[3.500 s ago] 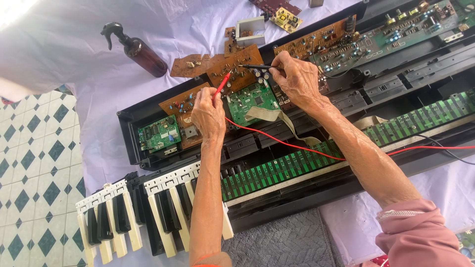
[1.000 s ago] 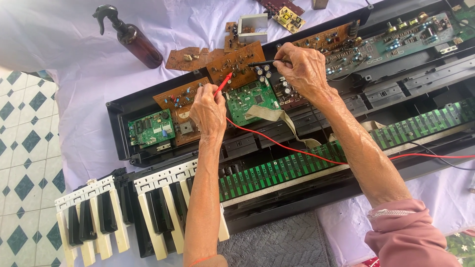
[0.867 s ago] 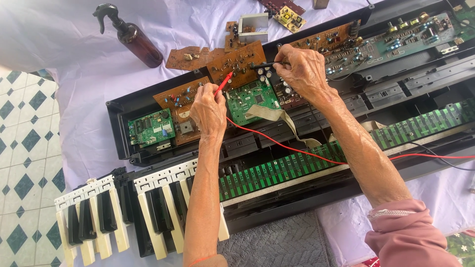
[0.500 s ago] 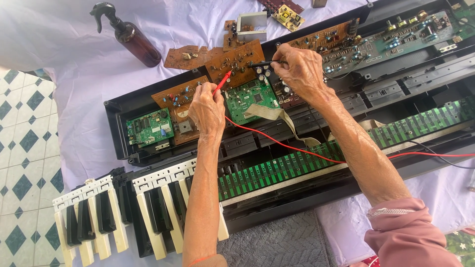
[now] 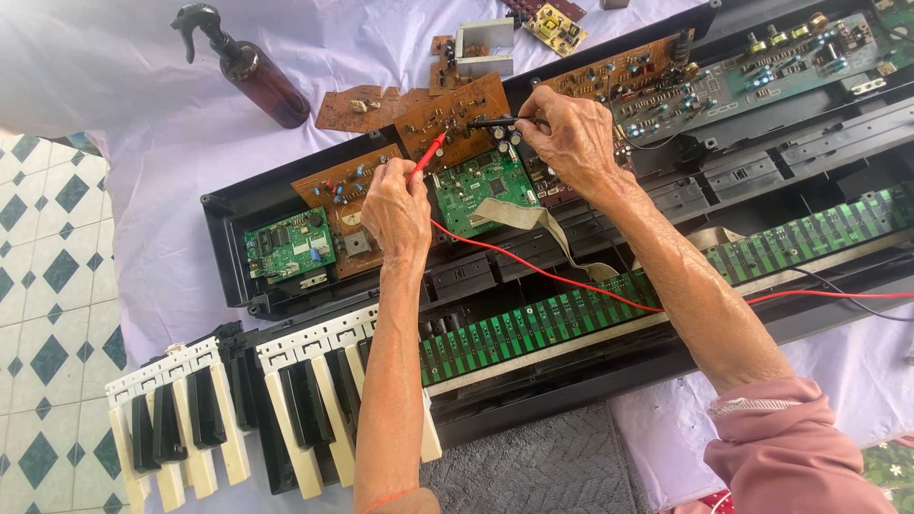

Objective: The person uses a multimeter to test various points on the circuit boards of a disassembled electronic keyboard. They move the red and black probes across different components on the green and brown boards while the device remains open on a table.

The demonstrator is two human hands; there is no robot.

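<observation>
Nearby, spray bottle [image 5: 249,71], loose key blocks [image 5: 248,409]

Brown spray bottle [image 5: 255,74] on white cloth [image 5: 143,143], loose keyboard keys [image 5: 181,428] below.

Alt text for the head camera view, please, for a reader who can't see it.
Seen from above, a person's left hand holds a red probe and the right hand a black probe, both tips on a brown circuit board inside an opened black keyboard case. Loose piano keys lie in front, a brown spray bottle behind on white cloth.
</observation>
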